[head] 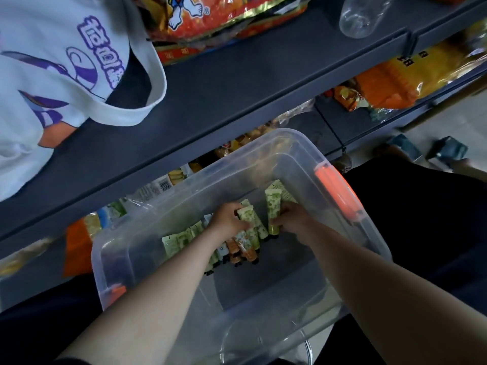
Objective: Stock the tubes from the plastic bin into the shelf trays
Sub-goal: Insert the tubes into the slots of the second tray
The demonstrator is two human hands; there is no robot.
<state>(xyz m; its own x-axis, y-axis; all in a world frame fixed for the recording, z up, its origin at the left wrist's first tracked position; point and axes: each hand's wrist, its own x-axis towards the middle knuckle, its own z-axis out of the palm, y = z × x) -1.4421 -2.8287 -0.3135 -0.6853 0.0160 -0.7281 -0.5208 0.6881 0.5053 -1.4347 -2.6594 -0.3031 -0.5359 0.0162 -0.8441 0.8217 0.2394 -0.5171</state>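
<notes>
A clear plastic bin [297, 154] with orange latches sits in front of me, below a dark shelf. Several small tubes [181, 239], green-patterned with a few orange ones, lie in a row at its bottom. Both my hands are down inside the bin. My left hand [228, 218] grips a bunch of green tubes near the row's right end. My right hand [290, 216] holds an upright green tube [272, 210] with a dark cap at its lower end. Shelf trays are not visible in this view.
A dark grey shelf board [224, 83] runs diagonally above the bin. Snack bags [218, 14] and a clear bottle [361, 14] lie on the upper shelf, more packets on the lower shelves. Another person in a white printed shirt [52, 75] stands at the left.
</notes>
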